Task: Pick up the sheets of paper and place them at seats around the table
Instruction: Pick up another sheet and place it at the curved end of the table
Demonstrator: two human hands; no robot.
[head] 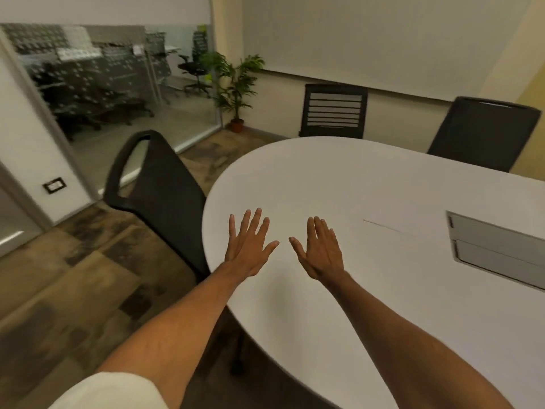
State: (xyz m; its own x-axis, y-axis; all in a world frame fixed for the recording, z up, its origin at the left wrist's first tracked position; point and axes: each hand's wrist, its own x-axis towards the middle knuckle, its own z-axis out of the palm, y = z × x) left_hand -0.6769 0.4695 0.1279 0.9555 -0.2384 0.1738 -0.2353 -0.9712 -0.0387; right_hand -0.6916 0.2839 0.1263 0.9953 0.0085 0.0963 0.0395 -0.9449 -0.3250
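Your left hand [250,249] and right hand [320,250] are both spread flat and empty over the white table [324,178] near its left edge. The faint sheets of paper [392,221] lie well apart to the right, beside the grey cable hatch [498,249].

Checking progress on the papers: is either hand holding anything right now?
Nothing is held: left hand and right hand are open, fingers spread, over the white oval table.
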